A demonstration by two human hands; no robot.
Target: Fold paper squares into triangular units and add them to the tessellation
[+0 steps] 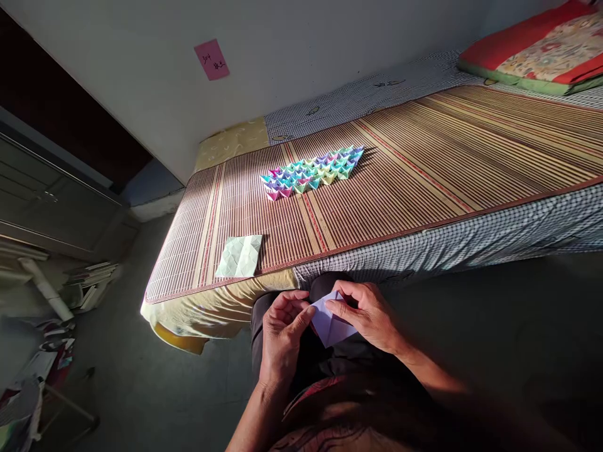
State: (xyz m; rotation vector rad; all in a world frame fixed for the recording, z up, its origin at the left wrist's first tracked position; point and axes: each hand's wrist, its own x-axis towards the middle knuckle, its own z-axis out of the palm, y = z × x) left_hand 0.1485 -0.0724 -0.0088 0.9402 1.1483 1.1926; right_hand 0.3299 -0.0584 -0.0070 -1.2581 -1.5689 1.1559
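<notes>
Over my lap, my left hand and my right hand both pinch a small pale lilac sheet of folded paper, fingers closed on its upper edges. On the bamboo mat ahead lie several rows of small folded paper boats in pink, teal, purple and green. A pale green stack of square paper rests near the mat's front left corner.
The mat covers a bed with a checked sheet and a yellowish cover at the corner. Folded red and floral bedding sits far right. A pink note is stuck on the wall. Papers and books clutter the floor at left.
</notes>
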